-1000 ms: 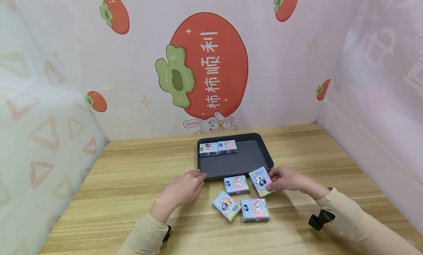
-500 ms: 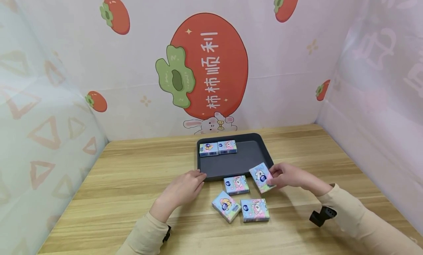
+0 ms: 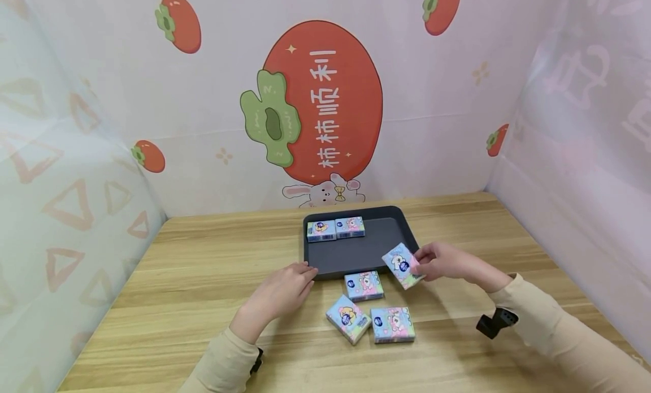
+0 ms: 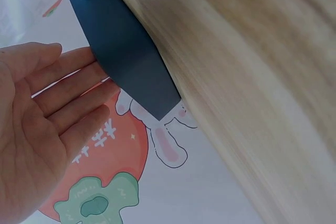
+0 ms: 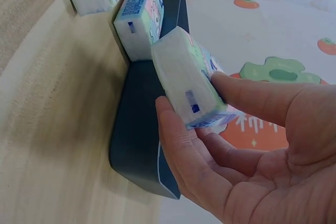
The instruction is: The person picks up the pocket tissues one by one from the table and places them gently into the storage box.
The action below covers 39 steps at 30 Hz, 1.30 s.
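Observation:
My right hand point(image 3: 442, 261) pinches a tissue pack point(image 3: 403, 266) between thumb and fingers, tilted over the near right corner of a dark grey tray point(image 3: 378, 243). In the right wrist view the held tissue pack point(image 5: 186, 77) shows its white end. My left hand point(image 3: 280, 290) touches the tray's near left corner with straight fingertips. The left wrist view shows that hand point(image 4: 47, 103) palm side, fingers at the tray wall point(image 4: 131, 61). Two tissue packs, one with a yellow character point(image 3: 321, 230) and one with a pink character point(image 3: 350, 227), lie side by side in the tray's far left corner.
Three more tissue packs lie on the wooden table point(image 3: 213, 257) in front of the tray: one by its near edge point(image 3: 364, 285), a slanted pack point(image 3: 348, 319) and a pack nearer me point(image 3: 393, 324). A printed cloth backdrop point(image 3: 432, 116) stands behind and at both sides.
My right hand has lifted the tissue pack from the table and moved it away from me, to over the tray's near right edge. The left hand stays put.

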Motion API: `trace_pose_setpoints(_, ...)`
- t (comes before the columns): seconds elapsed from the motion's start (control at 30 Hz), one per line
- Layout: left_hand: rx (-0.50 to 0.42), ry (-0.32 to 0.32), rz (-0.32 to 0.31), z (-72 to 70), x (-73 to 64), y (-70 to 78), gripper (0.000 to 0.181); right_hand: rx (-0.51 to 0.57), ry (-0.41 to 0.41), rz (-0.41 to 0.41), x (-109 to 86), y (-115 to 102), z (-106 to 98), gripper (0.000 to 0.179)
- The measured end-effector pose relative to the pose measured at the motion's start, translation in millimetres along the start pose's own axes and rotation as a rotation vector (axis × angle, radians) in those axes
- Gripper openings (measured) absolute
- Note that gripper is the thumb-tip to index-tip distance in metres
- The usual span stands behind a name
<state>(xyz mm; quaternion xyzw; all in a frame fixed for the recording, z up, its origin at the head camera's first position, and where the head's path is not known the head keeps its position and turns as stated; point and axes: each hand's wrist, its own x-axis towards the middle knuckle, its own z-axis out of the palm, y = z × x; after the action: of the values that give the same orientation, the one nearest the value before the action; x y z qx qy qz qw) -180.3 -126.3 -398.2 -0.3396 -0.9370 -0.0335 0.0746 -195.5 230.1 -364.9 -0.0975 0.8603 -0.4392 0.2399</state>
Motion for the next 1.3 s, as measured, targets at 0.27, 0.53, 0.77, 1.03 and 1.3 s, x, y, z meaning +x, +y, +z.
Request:
trace_pose_setpoints(0.27, 0.000, 0.004, 0.006, 0.1, -0.2, -0.6, 0.028, -0.015, 0.010, -0.017, 3.7, -7.9, -11.0, 0.041)
trace_pose_setpoints(0.53, -0.015, 0.004, 0.001, 0.6, -0.9, -0.5, 0.028, -0.045, 0.043, -0.008, 9.4, -14.4, -22.0, 0.041)
trace_pose_setpoints(0.77, -0.011, 0.003, 0.004, 0.3, -1.0, -0.9, 0.028, -0.065, 0.063, 0.012, 19.5, -15.4, -29.5, 0.044)
trace_pose_setpoints(1.03, -0.005, 0.006, 0.007, 1.1, -0.4, -1.6, 0.028, -0.070, 0.073, 0.036, 34.9, -12.4, -38.1, 0.044)
trace_pose_setpoints(1.3, -0.003, 0.006, 0.007, 1.7, 0.0, -2.0, 0.028, -0.077, 0.078, 0.044, 46.5, -12.4, -45.4, 0.043)
